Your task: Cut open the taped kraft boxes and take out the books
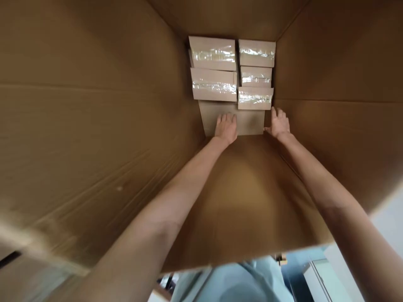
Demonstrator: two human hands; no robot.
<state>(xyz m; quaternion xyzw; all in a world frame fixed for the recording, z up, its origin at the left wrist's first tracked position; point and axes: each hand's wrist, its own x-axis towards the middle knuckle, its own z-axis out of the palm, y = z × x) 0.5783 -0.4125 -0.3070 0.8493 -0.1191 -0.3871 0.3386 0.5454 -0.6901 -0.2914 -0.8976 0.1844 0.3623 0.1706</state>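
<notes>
Deep inside a large cardboard box, my left hand [226, 127] rests over a plain, flat-faced carton [250, 121], its fingers slightly bent but apart, pointing away from me. My right hand [278, 122] is at that carton's right edge, beside the box's right wall. Its fingers are stretched out and the thumb reaches toward the carton. Beyond my hands are several smaller cartons with shiny clear tape: a lower left carton [214, 93], an upper left carton [212, 63], and a right-hand column whose nearest carton [255, 105] sits just ahead of my right hand.
Tall brown walls of the large box [245, 188] surround both arms. Its near rim crosses below my forearms. A narrow gap separates the left and right carton columns. Outside the box, light blue clothing [233, 285] and a white cabinet-like object [317, 281] show at the bottom.
</notes>
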